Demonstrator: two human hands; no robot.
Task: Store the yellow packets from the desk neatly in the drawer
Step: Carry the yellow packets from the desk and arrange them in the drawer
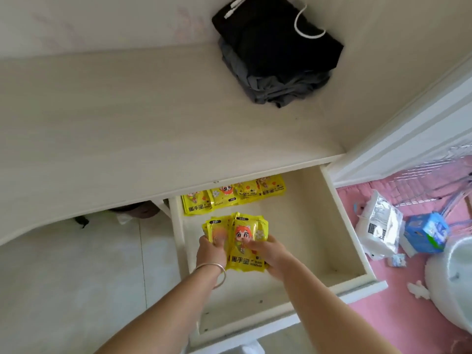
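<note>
Both hands hold a fanned bundle of yellow hand-warmer packets [237,240] low inside the open drawer [306,226]: the left hand [212,251] grips its left edge with curled fingers, and the right hand [268,251] pinches its right side. A row of packets [232,196] already lies at the drawer's back, under the desk [127,123] edge. To place them well, I would square the bundle first, then lay it flat just in front of that row, edges parallel.

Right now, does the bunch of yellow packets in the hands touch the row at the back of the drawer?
Apart. The head view shows bare drawer floor between the held packets and the back row.
</note>
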